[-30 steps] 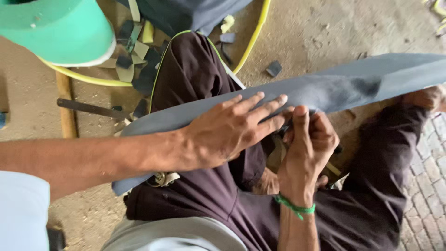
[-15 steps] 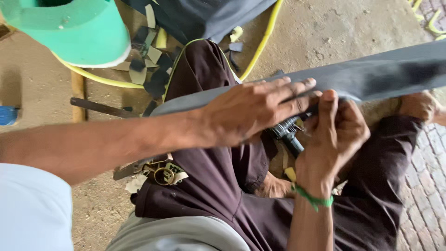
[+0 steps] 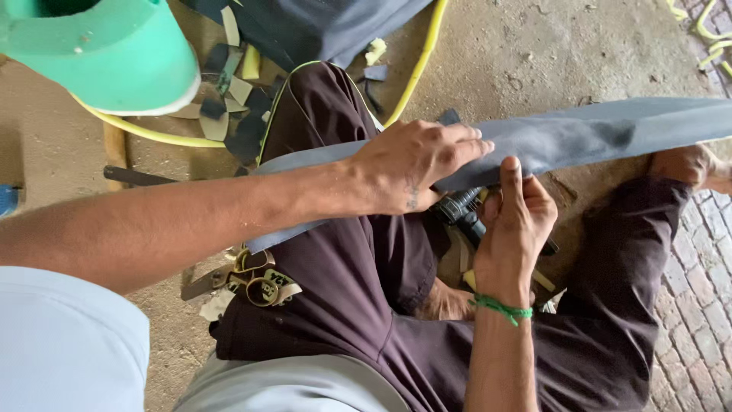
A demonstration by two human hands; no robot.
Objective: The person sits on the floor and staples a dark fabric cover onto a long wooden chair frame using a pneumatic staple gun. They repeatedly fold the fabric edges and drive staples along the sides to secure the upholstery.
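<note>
A long grey strip of rubbery sheet [image 3: 602,133] lies across my lap, reaching from my left knee to the right edge of the view. My left hand [image 3: 412,164] presses flat on top of it, fingers spread toward the right. My right hand [image 3: 515,225] pinches the strip's near edge from below, thumb up against it. A dark ribbed tool [image 3: 461,207] rests on my lap between the two hands, partly hidden. I sit cross-legged in dark trousers [image 3: 335,275], and my bare foot [image 3: 690,164] shows at the right under the strip.
A green foam block [image 3: 99,53] sits at the top left above a yellow hose [image 3: 415,69]. Scraps of dark and yellow material [image 3: 232,91] litter the dirt floor. Scissors with brass handles [image 3: 244,278] lie by my left thigh. Brick paving [image 3: 701,305] borders the right.
The view has shifted a little. My left hand has slid along the strip and lies flatter; my right hand has dropped slightly and now pinches the strip's lower edge.
</note>
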